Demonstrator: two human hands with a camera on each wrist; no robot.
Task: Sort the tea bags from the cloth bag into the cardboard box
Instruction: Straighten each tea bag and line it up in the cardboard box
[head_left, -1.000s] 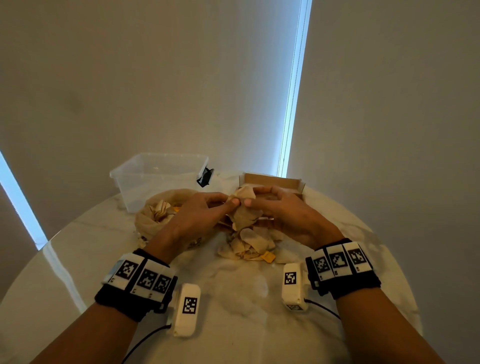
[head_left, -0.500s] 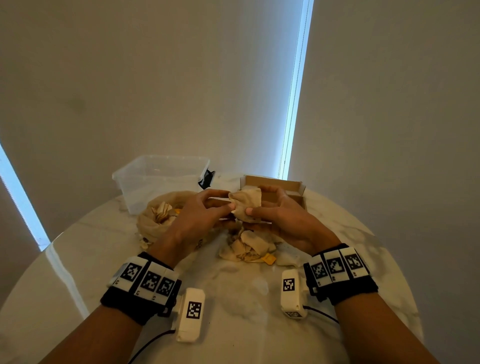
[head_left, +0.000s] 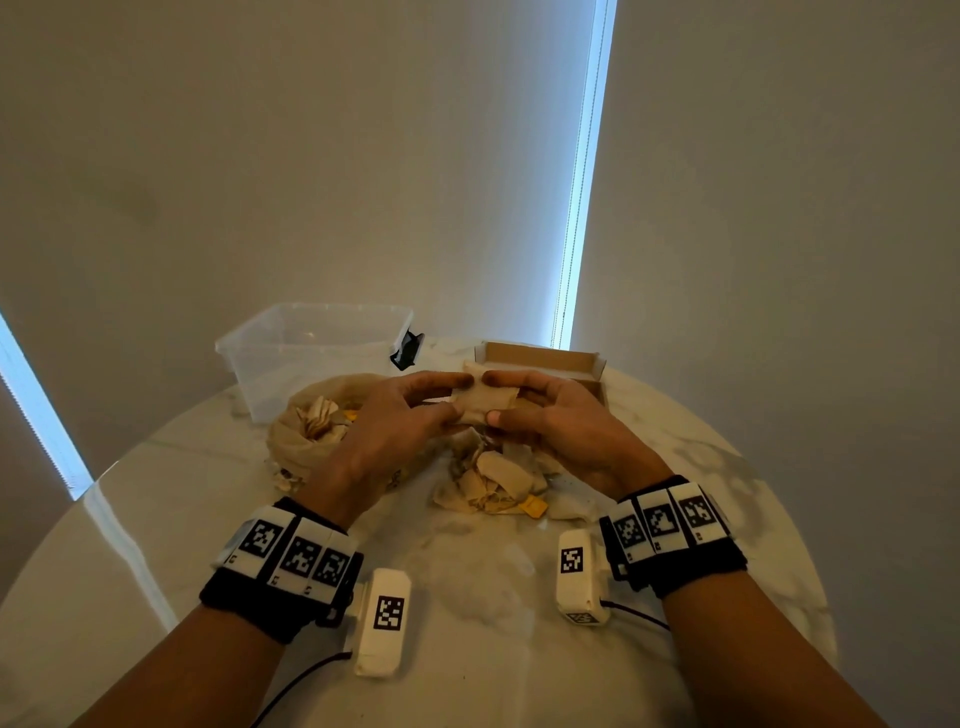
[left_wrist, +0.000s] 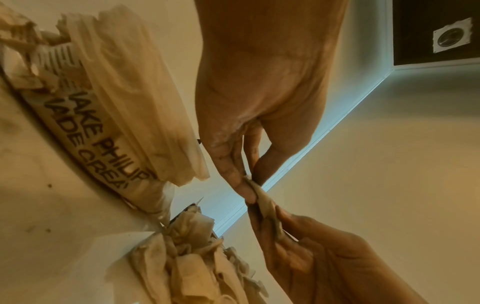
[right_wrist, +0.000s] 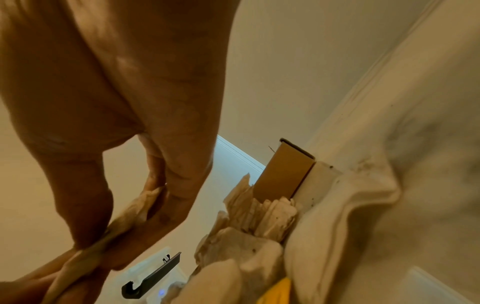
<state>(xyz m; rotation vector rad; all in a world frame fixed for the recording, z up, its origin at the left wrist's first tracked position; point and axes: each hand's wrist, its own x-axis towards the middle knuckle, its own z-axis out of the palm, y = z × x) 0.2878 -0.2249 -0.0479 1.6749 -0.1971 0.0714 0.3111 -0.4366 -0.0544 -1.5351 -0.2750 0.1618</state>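
Both hands hold one beige tea bag (head_left: 485, 399) stretched flat between them above the table. My left hand (head_left: 395, 415) pinches its left edge, and my right hand (head_left: 545, 410) pinches its right edge between thumb and fingers. The same tea bag (left_wrist: 265, 200) shows in the left wrist view and, as the tea bag (right_wrist: 130, 214), in the right wrist view. A pile of loose tea bags (head_left: 493, 480) lies on the table below my hands. The cloth bag (head_left: 306, 436) sits open at the left with tea bags inside. The cardboard box (head_left: 545, 361) stands just behind my hands.
A clear plastic tub (head_left: 311, 348) stands at the back left, with a black clip (head_left: 408, 348) at its corner. The round marble table (head_left: 467, 597) ends close behind the box. A yellow tag (head_left: 535, 505) lies at the pile's near edge.
Both hands have lifted the tea bag slightly up and away toward the box, and it is now spread flatter between the fingers.
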